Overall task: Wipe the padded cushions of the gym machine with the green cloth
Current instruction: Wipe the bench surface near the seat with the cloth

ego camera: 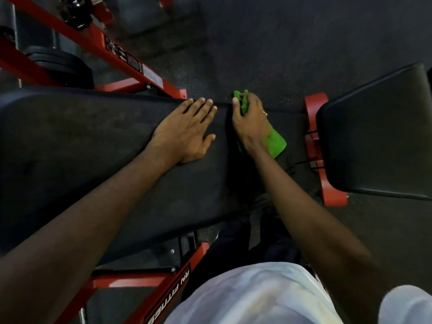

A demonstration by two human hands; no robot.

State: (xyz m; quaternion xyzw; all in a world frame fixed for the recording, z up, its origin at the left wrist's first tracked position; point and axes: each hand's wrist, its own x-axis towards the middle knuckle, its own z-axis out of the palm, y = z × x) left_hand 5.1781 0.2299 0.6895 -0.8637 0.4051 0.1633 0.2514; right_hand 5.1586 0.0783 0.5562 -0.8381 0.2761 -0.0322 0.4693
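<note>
A long black padded cushion (pixel 88 146) of the gym machine runs across the view from the left. My left hand (pixel 187 129) lies flat on it near its right end, fingers straight and together. Just to the right, my right hand (pixel 251 122) grips the green cloth (pixel 275 142) against a lower, darker pad section beside that end. Cloth bunches out past the fingertips and trails under the wrist. A second black cushion (pixel 378 136) sits at the right on a red bracket (pixel 315 146).
Red steel frame bars (pixel 121 57) cross the upper left, with black weight plates (pixel 58 64) beside them. Another red bar (pixel 173 286) with white lettering runs below the long cushion. Dark rubber floor (pixel 292 43) fills the background. My legs stand between the cushions.
</note>
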